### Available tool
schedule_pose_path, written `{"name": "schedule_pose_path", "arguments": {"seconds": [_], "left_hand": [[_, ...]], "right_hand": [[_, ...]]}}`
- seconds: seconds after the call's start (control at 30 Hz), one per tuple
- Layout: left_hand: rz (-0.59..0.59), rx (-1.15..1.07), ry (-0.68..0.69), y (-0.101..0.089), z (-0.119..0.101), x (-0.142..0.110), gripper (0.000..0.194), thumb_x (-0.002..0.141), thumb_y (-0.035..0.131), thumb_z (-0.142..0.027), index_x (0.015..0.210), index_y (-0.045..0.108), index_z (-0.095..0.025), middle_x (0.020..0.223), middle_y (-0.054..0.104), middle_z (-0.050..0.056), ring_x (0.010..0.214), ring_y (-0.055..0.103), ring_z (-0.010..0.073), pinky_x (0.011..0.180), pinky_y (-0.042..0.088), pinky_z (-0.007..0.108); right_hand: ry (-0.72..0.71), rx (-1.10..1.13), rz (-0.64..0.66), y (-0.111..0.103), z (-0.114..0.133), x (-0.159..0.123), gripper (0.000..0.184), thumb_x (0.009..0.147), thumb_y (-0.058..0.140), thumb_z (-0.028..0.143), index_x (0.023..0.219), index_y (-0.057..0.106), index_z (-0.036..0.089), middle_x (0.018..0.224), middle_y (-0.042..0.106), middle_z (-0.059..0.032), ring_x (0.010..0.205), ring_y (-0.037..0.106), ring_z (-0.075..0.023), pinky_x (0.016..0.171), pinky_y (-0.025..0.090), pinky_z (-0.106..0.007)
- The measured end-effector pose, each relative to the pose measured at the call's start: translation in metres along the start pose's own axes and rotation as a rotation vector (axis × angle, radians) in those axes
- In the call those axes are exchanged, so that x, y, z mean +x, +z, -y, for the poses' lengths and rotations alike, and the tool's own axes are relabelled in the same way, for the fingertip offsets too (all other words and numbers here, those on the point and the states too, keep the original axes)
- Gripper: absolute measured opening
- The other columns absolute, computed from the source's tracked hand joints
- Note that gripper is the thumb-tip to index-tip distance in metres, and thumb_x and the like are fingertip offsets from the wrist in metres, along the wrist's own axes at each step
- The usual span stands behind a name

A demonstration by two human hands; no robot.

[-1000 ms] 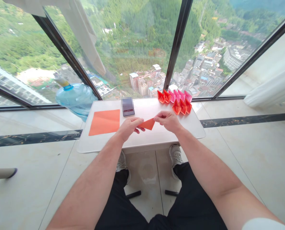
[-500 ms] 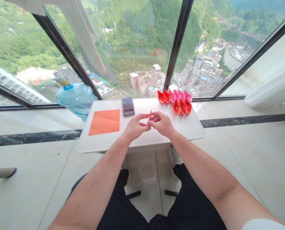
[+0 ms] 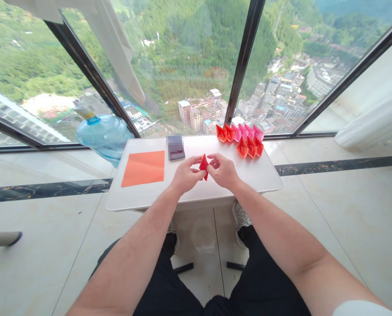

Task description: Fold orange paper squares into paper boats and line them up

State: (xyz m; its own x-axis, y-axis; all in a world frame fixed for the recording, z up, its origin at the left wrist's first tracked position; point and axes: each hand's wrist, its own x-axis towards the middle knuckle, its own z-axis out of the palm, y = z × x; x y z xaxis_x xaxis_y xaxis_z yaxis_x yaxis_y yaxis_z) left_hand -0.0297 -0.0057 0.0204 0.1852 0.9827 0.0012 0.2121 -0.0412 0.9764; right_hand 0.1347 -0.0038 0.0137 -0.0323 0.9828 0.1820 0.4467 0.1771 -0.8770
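Both grips on red paper, phone pixelated

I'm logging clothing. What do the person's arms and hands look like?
The left hand and right hand are ungloved, with no rings I can make out. The left arm and right arm are bare where they show, without watch or band, except a white sleeve at the right's upper end.

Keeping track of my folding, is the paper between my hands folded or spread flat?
Folded: the red paper shows as a small, pointed diamond, unlike the orange sheet lying flat.
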Motion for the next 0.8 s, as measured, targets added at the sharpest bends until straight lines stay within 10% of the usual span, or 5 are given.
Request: {"name": "schedule_pose_path", "arguments": {"seconds": [0.33,0.53,0.8], "left_hand": [[-0.227,0.337,0.171,0.017,-0.002,-0.004,0.049,0.076,0.059,-0.016,0.124,0.066,-0.019,0.106,0.075,0.005,0.070,0.069,0.0134,0.072,0.056,0.026],[-0.326,0.500,0.154,0.017,0.000,-0.003,0.016,0.082,0.062,-0.029,0.093,0.071,-0.022,0.064,0.068,-0.002,0.061,0.063,0.0152,0.068,0.049,0.027],[-0.447,0.510,0.082,0.024,-0.002,-0.003,0.014,0.083,0.061,-0.032,0.073,0.060,-0.023,0.067,0.067,0.001,0.063,0.060,0.0175,0.065,0.042,0.028]], "right_hand": [[-0.069,-0.395,-0.082,0.005,0.013,-0.004,0.012,0.088,0.054,0.029,0.080,0.061,0.023,0.069,0.068,0.0000,0.064,0.061,-0.0165,0.061,0.036,-0.026],[-0.096,-0.482,-0.074,0.007,0.010,-0.004,0.016,0.089,0.053,0.029,0.075,0.057,0.022,0.067,0.066,-0.0006,0.063,0.059,-0.0162,0.059,0.031,-0.026],[-0.062,-0.587,-0.150,0.013,0.013,-0.006,0.014,0.090,0.053,0.030,0.080,0.059,0.022,0.071,0.068,-0.0028,0.067,0.062,-0.0191,0.061,0.032,-0.028]]}}
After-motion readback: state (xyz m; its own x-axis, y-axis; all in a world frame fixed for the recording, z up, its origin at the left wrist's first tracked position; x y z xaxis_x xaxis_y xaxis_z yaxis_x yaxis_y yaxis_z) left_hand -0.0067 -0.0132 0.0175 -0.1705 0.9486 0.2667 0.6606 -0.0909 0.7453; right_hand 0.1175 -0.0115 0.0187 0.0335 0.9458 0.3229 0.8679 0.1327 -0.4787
